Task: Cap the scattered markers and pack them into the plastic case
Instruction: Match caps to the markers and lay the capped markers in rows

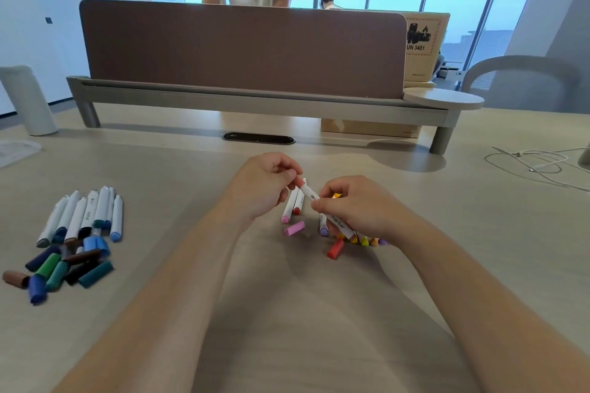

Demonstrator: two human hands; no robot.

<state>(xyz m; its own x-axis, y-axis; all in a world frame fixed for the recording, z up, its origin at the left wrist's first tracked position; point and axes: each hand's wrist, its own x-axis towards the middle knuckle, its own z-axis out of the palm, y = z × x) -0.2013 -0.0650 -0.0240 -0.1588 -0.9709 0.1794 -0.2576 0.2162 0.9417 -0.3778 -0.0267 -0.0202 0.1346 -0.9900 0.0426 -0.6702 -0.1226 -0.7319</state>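
Item: white marker (322, 206), held over bench (479, 201) centre; right hand (360, 210) grasps barrel, left hand (265, 185) pinches red cap at its 11 o'clock end. Step: capping. Next: press cap home. Loose caps (60, 268) at 9 o'clock; case not seen

The held marker (322, 206) is white with black lettering and a red end. A pink cap (294, 228) and a red cap (335, 249) lie on the beige table (287, 313). The loose caps (60, 268) at left are blue, green, teal, brown and black, below white-barrelled markers (84, 217). The desk divider (242, 48) is brown. A white cable (536, 166) lies at right.
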